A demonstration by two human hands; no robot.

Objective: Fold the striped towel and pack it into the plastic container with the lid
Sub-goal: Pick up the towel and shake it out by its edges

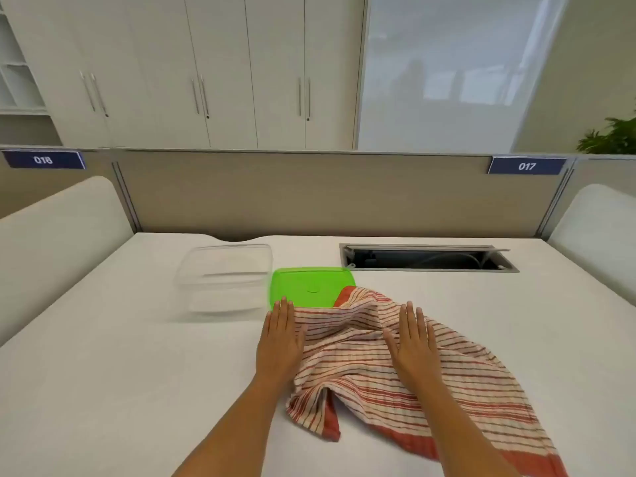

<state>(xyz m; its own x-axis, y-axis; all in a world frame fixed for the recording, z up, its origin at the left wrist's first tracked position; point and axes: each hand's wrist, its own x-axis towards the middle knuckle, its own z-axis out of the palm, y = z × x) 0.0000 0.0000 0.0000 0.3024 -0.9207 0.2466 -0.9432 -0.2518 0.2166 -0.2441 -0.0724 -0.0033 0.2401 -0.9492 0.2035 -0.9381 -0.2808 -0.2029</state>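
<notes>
On the white desk [137, 390] in front of me: 1 striped towel [395, 380], 1 clear plastic container [223, 280], 1 green lid [306, 287]. Two hands on the job, both mine.

Towel is red-and-cream striped w/ solid red bands at the ends. It lies rumpled, not folded flat; runs from the lid at the far end diagonally down to the near right edge of view. One corner is flipped over near my left forearm, showing a red band. The far corner overlaps the lid's right side.

My left hand [278, 342] is flat, palm down, fingers straight and held together, resting on the towel's left edge, partly on bare desk. Fingertips reach close to the lid's near edge. My right hand [413, 342] is the same: flat, palm down, fingers together, thumb slightly out, pressing on the middle of the cloth. Neither hand pinches or grips anything.

Container sits open, w/ no lid on it, left of the lid and just beside it; looks empty. Lid lies flat on the desk, right next to container's right wall.

Beyond: 1 open cable hatch [428, 258] in the desk top, far right of the lid. Divider panel behind carries 2 blue number tags, 018 [43, 160] and 017 [526, 165]. 3 pairs of white cabinet doors [206, 80] on the back wall. 1 green plant [612, 136] at far right.
</notes>
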